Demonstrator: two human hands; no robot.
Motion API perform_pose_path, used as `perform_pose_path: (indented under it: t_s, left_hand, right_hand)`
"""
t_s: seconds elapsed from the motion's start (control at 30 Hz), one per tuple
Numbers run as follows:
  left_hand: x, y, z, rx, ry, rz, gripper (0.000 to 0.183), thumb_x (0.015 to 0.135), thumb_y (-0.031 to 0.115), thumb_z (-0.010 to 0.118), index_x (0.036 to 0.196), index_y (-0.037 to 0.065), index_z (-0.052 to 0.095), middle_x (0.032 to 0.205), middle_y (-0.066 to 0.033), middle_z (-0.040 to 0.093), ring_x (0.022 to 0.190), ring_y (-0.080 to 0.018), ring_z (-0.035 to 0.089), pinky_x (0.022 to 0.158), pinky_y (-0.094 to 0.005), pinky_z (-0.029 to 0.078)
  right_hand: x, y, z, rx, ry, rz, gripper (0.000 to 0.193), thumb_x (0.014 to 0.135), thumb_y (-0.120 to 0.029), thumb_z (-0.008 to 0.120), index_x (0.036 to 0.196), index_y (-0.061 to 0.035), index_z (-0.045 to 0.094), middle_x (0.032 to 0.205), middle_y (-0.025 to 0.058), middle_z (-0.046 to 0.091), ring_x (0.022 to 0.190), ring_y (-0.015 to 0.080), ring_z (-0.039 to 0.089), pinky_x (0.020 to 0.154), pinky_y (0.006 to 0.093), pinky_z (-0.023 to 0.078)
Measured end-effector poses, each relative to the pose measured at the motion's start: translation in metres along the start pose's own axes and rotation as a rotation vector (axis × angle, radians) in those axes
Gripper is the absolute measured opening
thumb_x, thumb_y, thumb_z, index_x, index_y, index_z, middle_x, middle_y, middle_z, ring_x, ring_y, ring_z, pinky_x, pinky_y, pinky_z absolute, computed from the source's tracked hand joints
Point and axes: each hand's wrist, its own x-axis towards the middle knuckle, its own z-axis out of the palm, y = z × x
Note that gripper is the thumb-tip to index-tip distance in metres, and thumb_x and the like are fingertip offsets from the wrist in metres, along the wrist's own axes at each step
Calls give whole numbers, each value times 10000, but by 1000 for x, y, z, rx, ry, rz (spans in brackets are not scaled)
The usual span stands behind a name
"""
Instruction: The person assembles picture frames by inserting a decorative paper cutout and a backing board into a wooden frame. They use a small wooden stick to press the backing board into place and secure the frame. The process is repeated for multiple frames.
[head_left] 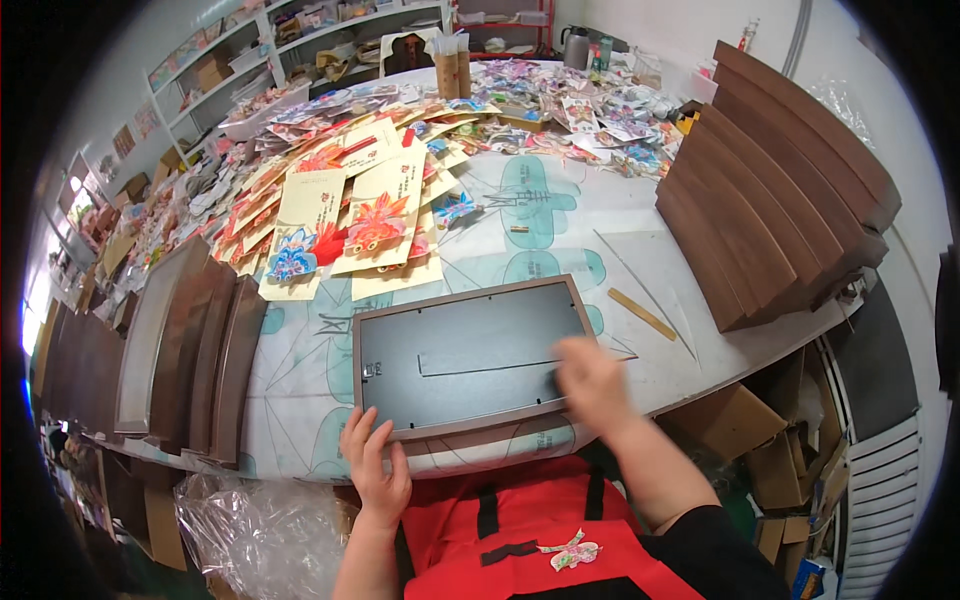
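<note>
A dark brown picture frame (575, 300) lies face down on the table in front of me, its grey backing board (480, 340) upward. Small dark tabs sit along the board's edges, and a metal hanger (372, 370) is at its left side. My left hand (375, 460) rests at the frame's near left corner, fingers stretched out and apart. Over the frame's right edge, my right hand (592, 385) is curled and blurred by motion. A thin brown tip pokes out beside it; what the fingers hold is hidden.
Brown frames (780, 200) are stacked at the right, and more frames (190, 350) stand at the left. Beyond lie cream cards (385, 205) with colourful cut-outs. A brass-coloured strip (641, 314) lies right of the frame. Cardboard boxes (730, 430) sit below the table's right edge.
</note>
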Motion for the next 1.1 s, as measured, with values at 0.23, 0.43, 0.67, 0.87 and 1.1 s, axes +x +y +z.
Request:
perform_pose_path:
  t_s: [0.23,0.43,0.67,0.87,1.1]
  left_hand:
    - [20,0,22,-150,-41,-53,360,752,-83,568,1101,3,576,1176,-166,570,1120,-349,510,961,-404,385]
    - [5,-19,5,-379,-82,-377,309,810,-55,527,1116,-26,560,1073,-174,608,981,-280,602,861,-329,461]
    - [20,-12,-7,-236,-338,-235,531,724,11,681,1227,-7,511,1218,-181,519,1114,-331,499,934,-381,421]
    - [24,-16,-3,-212,-376,-253,549,668,51,737,1181,-2,547,1153,-155,541,1072,-320,521,901,-362,435]
    - [24,-16,-3,-239,-381,-270,474,676,48,730,1123,9,579,1040,-132,544,967,-302,534,819,-358,446]
  right_hand:
    - [10,169,-62,-740,-8,259,156,809,-114,631,936,-31,595,912,157,603,890,349,551,776,441,448]
    - [22,182,-61,-599,1,233,121,895,-93,522,972,-13,571,805,146,607,738,307,600,663,406,477]
    - [57,-15,10,-76,-429,29,133,864,-179,574,850,-49,601,725,183,610,676,365,603,587,437,454]
    - [57,-52,79,-226,-644,-351,248,832,-335,604,713,-127,667,601,103,614,572,309,609,506,429,462]
    - [78,-61,98,-296,-834,-462,256,823,-357,608,712,-138,681,581,99,607,561,314,606,496,421,459]
